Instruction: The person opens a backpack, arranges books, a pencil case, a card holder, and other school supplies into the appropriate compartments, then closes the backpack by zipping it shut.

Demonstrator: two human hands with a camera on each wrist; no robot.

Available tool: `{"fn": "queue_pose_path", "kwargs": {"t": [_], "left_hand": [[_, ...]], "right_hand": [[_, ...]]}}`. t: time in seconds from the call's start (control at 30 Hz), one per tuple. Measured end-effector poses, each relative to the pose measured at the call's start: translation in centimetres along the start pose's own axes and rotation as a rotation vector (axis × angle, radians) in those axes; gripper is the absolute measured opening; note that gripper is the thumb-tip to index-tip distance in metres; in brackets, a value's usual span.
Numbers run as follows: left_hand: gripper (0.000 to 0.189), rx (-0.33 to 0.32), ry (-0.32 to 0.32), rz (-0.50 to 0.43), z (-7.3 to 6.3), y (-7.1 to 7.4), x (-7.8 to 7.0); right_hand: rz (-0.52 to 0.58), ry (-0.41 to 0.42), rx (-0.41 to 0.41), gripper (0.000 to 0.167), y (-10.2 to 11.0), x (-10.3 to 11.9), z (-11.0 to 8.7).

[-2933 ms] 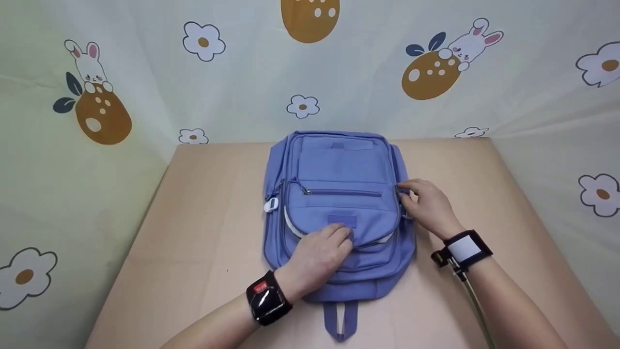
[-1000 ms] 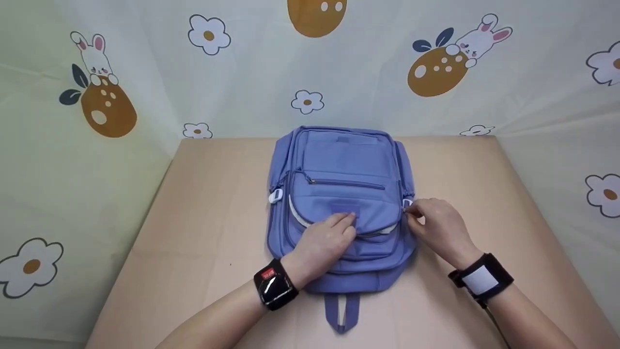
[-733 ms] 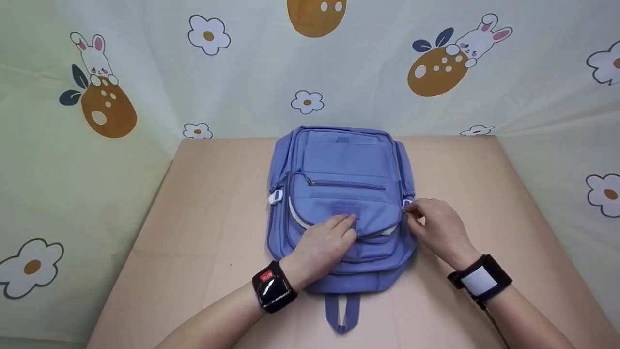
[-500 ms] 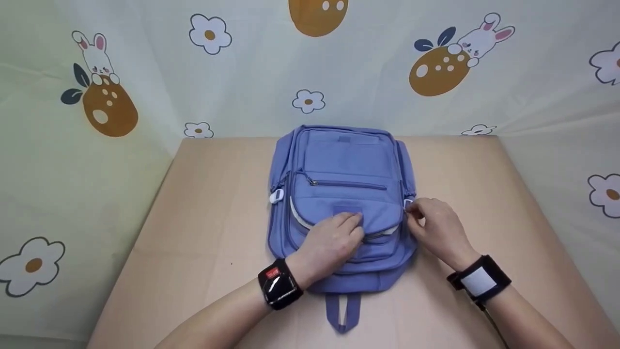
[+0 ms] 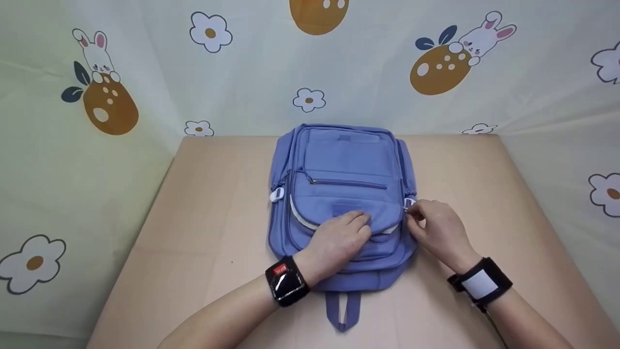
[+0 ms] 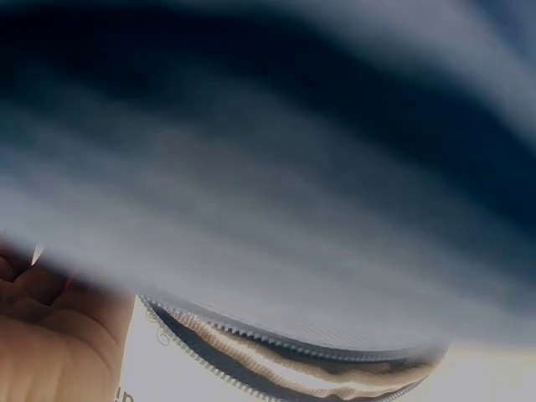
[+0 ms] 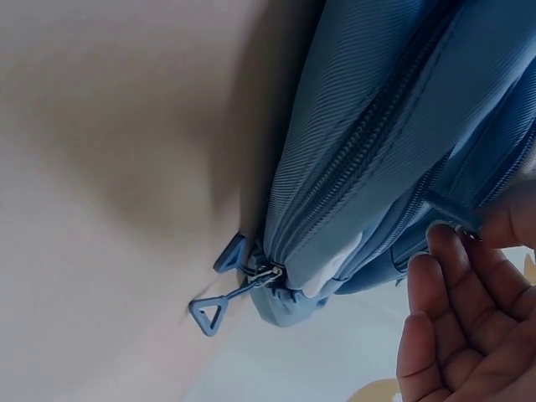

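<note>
A blue backpack (image 5: 346, 157) lies with its front up and its top loop (image 5: 356, 315) toward me. My left hand (image 5: 336, 242) sits over the curved lip of the front pocket, its bent fingers gripping the cloth there; the thumb side is hidden. Pale lining shows in the gap of the pocket's open zipper (image 6: 276, 356) in the left wrist view. At the bag's right side, my right hand (image 5: 441, 230) pinches a blue zipper pull (image 7: 452, 209) between thumb and index finger, while its other fingers are bent below.
The bag rests on a tan tabletop (image 5: 213, 203) with a printed curtain (image 5: 252, 68) behind and beside it. Two triangular zipper pulls (image 7: 209, 316) dangle at another zipper. White buckles (image 5: 277, 195) flank the bag. A cable trails from the right wristband (image 5: 480, 281).
Since the earliest frame, my right hand has moved down along the bag's right side. Lately it stays nearly still while my left hand shifts slightly right along the pocket lip.
</note>
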State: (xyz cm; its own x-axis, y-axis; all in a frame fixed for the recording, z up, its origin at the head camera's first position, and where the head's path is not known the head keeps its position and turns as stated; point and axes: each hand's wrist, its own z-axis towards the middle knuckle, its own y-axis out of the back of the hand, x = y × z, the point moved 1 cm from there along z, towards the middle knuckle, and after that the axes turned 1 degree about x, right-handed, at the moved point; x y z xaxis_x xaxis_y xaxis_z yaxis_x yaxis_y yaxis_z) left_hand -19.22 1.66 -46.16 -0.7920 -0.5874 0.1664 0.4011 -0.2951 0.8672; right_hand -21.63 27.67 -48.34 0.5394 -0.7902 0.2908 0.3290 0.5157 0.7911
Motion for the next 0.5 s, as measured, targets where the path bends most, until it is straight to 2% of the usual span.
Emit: {"fn": "queue_pose_path", "kwargs": {"t": [0.3, 0.5], "left_hand": [[0.007, 0.039, 0.025, -0.01, 0.0, 0.1, -0.1], [0.009, 0.054, 0.028, -0.003, 0.1, 0.0, -0.1]], "right_hand": [[-0.042, 0.035, 0.021, 0.014, 0.9, 1.1, -0.7], [-0.066, 0.043, 0.039, 0.018, 1.6, 2.9, -1.1]]}}
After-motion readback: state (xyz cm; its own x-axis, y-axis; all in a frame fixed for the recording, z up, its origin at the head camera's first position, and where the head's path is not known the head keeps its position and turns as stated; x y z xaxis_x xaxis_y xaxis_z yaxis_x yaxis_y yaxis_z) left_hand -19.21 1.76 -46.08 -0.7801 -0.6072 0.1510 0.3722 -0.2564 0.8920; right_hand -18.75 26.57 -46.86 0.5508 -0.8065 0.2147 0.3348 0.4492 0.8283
